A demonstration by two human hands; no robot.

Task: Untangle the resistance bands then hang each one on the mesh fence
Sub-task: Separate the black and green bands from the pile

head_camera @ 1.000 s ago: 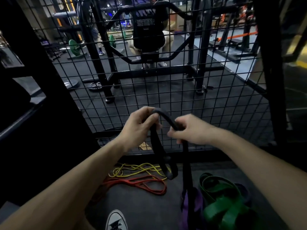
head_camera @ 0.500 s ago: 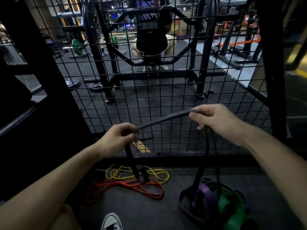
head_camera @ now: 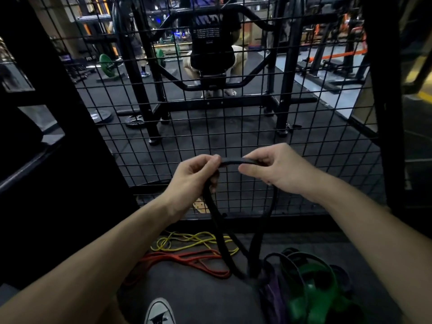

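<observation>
Moved close again: left hand [head_camera: 191,176] and right hand [head_camera: 278,170], both grips tight on black band [head_camera: 216,230]. Still untangling; next, lift onto fence [head_camera: 304,127].

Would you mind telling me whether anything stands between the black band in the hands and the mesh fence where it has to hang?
Nothing visible does. The left hand and right hand hold the black band up right in front of the mesh fence, with only open air between. Its lower loop, though, dangles into the purple band and green band pile; whether it's snagged is unclear.

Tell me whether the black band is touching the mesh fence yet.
Cannot tell. In the head view both hands pinch the black band in front of the mesh fence, but depth between them isn't visible.
</observation>
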